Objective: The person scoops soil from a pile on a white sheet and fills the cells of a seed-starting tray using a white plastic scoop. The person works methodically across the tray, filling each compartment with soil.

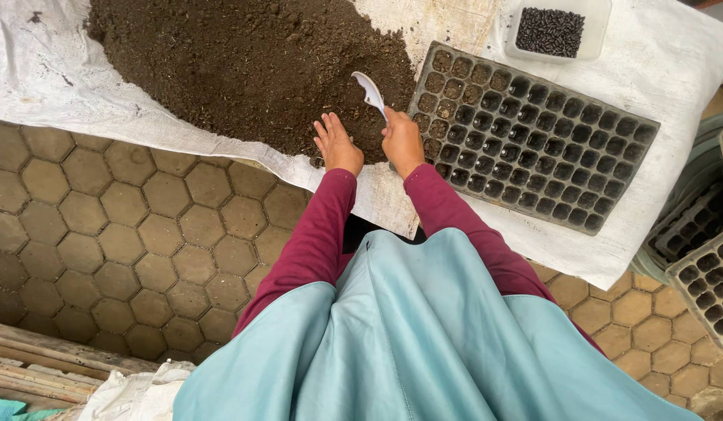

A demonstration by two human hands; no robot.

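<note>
Hexagonal paving stones [127,234] in daylight

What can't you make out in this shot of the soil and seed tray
Head view only:
- Soil pile: cut off by the top edge.
- Spoon handle: hidden inside the right hand.
- Stacked trays: cut off by the right edge.
- Dark bits in the tub: too small to identify.

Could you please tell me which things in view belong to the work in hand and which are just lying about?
In use: white scoop in the right hand; soil heap under the left hand; black seedling tray; tub of dark seeds.

Lying about: spare trays; bamboo poles.
</note>
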